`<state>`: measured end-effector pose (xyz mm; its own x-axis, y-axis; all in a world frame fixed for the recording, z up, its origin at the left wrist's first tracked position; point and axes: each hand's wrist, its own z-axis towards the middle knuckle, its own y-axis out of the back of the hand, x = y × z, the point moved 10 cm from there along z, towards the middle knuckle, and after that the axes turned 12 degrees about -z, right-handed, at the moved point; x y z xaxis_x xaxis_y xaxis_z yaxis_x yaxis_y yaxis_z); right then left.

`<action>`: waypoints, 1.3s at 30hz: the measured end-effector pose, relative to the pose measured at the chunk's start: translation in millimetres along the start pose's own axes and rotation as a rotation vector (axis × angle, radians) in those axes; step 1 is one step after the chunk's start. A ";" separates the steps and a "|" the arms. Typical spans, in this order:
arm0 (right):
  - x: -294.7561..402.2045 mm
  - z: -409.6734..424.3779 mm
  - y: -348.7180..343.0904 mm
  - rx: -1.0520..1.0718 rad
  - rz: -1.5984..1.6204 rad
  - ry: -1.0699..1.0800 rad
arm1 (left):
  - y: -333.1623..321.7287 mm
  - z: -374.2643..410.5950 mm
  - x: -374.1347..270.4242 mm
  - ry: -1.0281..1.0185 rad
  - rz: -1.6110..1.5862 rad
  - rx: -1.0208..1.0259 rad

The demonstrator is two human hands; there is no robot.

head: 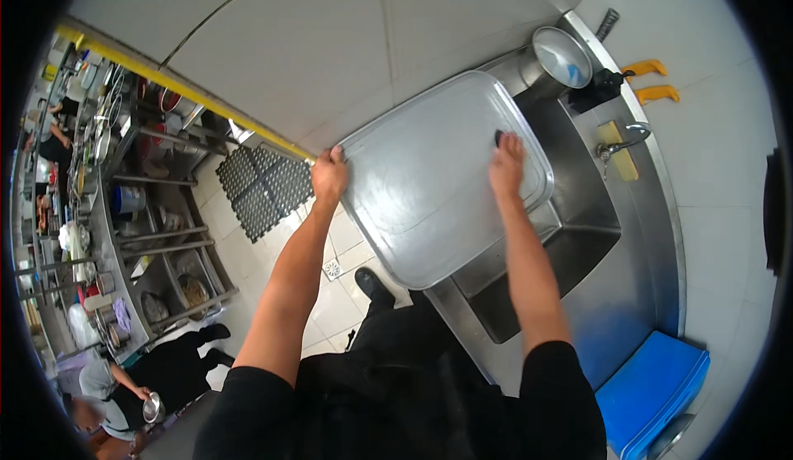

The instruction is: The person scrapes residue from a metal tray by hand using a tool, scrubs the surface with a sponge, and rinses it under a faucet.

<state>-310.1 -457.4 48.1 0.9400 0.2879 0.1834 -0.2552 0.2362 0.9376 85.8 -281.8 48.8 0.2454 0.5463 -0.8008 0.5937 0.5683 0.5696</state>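
A large metal sheet tray [421, 181] with rounded corners lies over the stainless steel sink [576, 206], covering part of its basin. My left hand [329, 176] grips the tray's left edge, the thumb on top near the corner. Toward the right side of the tray, my right hand [508, 161] presses a small dark pad [498, 138] against the flat surface. Most of that pad is hidden under the fingers, so its exact kind cannot be told.
A faucet [619, 144], a yellow sponge [617, 150] and a metal bowl [562, 57] sit along the sink's back. Orange handles [650, 82] jut beside them. A blue box [657, 392] stands at right. Left are a rubber mat [263, 181], shelves [167, 243] and a person holding a bowl [153, 408].
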 end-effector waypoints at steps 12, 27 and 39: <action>39.6 -77.3 74.3 0.099 0.499 -0.023 | 7.3 2.4 35.9 0.189 -0.012 -0.088; -239.1 27.3 81.3 -0.532 0.759 -0.878 | 21.0 -94.2 16.4 0.107 -0.652 0.050; -88.2 -28.9 17.6 0.068 0.689 -0.307 | 67.5 -69.8 55.6 0.160 -0.344 -0.022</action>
<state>-404.0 -451.8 39.9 0.5966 0.0761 0.7989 -0.8024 0.0363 0.5957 86.1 -170.1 55.6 -0.0890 0.4096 -0.9079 0.6038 0.7471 0.2779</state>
